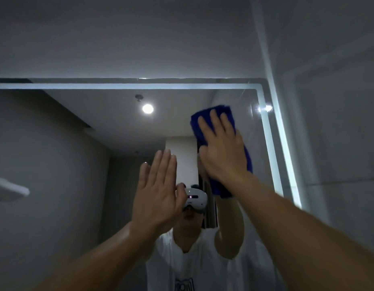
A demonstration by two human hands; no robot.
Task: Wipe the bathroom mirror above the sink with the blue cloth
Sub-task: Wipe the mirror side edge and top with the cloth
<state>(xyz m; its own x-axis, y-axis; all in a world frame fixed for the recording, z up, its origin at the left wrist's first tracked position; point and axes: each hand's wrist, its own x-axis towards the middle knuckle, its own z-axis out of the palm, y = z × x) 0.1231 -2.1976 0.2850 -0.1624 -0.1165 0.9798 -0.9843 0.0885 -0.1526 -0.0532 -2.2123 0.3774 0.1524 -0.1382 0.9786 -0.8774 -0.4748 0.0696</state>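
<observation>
Blue cloth (205,117) under flat right hand (222,150) | left hand (158,198) flat, empty

No tabletop is in view; the surface that bears things here is the mirror (98,143), which is fixed flat to a pale wall (328,122) and seen from below. A bright lit strip (272,131) runs along its top edge and down its right edge, turning at the upper right corner. A blue cloth (219,186) lies flat against the glass near that corner, just inside the strip, with the right hand (221,152) spread over it, fingers straight. The left hand (158,198) is held flat and upright further left and lower; whether it touches the glass cannot be told.
</observation>
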